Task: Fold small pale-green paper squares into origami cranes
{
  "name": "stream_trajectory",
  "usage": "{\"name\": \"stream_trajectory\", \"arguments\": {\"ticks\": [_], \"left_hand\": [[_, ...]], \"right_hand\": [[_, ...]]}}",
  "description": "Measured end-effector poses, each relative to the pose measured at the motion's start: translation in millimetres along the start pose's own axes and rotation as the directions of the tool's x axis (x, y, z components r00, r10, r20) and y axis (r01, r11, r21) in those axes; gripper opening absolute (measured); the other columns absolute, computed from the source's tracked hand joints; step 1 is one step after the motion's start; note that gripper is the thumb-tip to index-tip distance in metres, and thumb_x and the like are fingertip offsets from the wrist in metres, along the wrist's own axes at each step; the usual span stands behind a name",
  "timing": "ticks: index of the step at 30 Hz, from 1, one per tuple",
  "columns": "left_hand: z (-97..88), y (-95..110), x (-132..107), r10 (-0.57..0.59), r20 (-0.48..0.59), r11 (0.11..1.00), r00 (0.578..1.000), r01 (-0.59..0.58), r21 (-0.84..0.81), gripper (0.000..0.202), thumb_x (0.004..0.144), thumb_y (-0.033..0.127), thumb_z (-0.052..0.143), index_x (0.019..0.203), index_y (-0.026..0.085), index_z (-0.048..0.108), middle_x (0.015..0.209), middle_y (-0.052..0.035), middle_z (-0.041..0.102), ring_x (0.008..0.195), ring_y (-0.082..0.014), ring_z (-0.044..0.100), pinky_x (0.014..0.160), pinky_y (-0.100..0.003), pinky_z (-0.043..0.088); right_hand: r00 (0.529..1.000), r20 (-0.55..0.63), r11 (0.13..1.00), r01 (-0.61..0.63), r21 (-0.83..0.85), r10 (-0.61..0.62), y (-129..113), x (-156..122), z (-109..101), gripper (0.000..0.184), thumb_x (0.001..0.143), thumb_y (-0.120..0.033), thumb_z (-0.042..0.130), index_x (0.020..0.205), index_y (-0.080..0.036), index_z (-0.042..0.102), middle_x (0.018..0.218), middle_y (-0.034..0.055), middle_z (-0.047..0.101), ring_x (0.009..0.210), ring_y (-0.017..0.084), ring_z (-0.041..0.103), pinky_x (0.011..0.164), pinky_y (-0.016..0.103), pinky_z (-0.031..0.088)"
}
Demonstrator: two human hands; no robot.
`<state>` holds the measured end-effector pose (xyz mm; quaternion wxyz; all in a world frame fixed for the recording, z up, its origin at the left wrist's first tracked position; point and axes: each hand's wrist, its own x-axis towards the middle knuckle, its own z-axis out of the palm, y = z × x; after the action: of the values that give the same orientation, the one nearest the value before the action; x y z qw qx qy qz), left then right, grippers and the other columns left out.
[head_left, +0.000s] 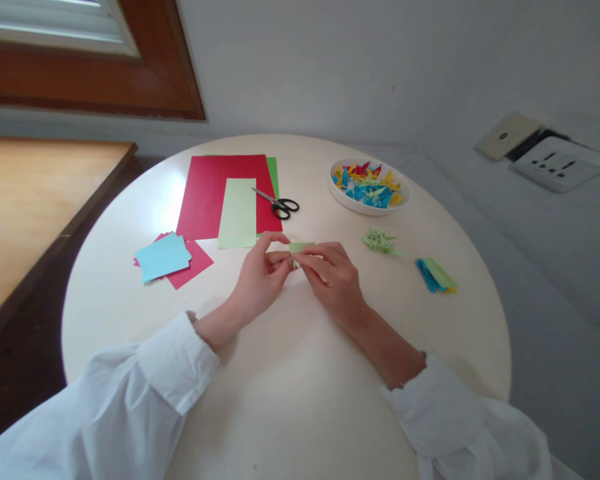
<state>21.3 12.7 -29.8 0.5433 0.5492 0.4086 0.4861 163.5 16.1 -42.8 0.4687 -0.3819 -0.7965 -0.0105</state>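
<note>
Between my two hands, above the middle of the round table, is a small folded piece of light green paper (301,247). My left hand (266,267) pinches it from the left, thumb and fingers close together. From the other side my right hand (333,272) grips it, fingertips meeting the left ones. Fingers cover much of the paper, so its exact shape cannot be made out. Just beyond my hands lie a pale green paper strip (237,213) and black-handled scissors (279,205), both partly on a red sheet (205,193).
A white bowl (367,209) of colourful folded paper cranes stands at the back right. Nearer lie a light green paper pile (380,241) and folded coloured papers (436,275). Light blue squares (163,257) rest over pink ones (193,265) at left. The white table (290,387) curves near a wall.
</note>
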Motion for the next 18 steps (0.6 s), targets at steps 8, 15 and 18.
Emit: {"name": "stream_trajectory", "arguments": {"ticks": [8,15,18], "left_hand": [[0.5,3.7,-1.0,-0.006,-0.016,0.999,1.000,0.005,-0.032,0.018,0.079,0.021,0.053,0.091,0.021,0.040,0.062,0.0042,0.062,0.071,-0.0123,0.066,0.073,-0.028,0.052],[-0.4,2.4,0.2,-0.010,-0.035,1.000,0.999,0.010,-0.006,0.021,0.076,0.019,0.057,0.090,0.020,0.041,0.063,0.0033,0.063,0.066,-0.0116,0.064,0.062,-0.023,0.049],[-0.8,3.0,0.7,-0.012,-0.049,1.000,0.999,0.013,0.012,0.022,0.075,0.018,0.056,0.089,0.021,0.040,0.062,0.0045,0.061,0.063,-0.0109,0.063,0.058,-0.021,0.047]], "right_hand": [[0.999,0.013,0.999,-0.034,0.028,0.034,0.6,0.1,0.4,0.022,0.084,-0.014,0.052,0.088,-0.027,0.068,0.083,0.0038,0.068,0.081,0.018,0.059,0.069,0.033,0.052],[1.000,-0.004,0.998,-0.009,0.055,0.009,-1.5,-0.3,0.9,0.026,0.081,-0.007,0.049,0.092,-0.023,0.066,0.085,0.0061,0.066,0.084,0.019,0.058,0.073,0.036,0.052],[1.000,0.022,0.998,-0.016,0.068,0.014,-1.8,-0.9,0.5,0.029,0.079,-0.006,0.047,0.094,-0.023,0.065,0.088,0.0062,0.066,0.086,0.019,0.058,0.075,0.037,0.052]]}}
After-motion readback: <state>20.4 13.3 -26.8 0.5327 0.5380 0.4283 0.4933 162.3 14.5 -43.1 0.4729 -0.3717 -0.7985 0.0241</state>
